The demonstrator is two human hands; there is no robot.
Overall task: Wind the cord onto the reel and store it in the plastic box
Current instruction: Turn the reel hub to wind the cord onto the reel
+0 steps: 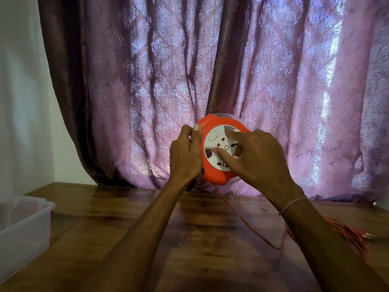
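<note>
Hands (185, 153) hide reel (219, 171) rim, cord (248, 224) blurred

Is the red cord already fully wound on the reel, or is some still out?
Still out: the cord trails from the reel across the table.

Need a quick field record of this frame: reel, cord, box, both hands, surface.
reel: orange reel with white socket face, held up above the table, face toward the camera
left hand: left hand grips the reel's left rim, thumb on the front edge
right hand: right hand rests on the socket face, fingers extended
cord: red cord hangs from the reel's underside to the table, loose bundle at right, not yet wound
box: clear plastic box, far left on the table, lid off
surface: wooden table
backdrop: purple curtain
</note>
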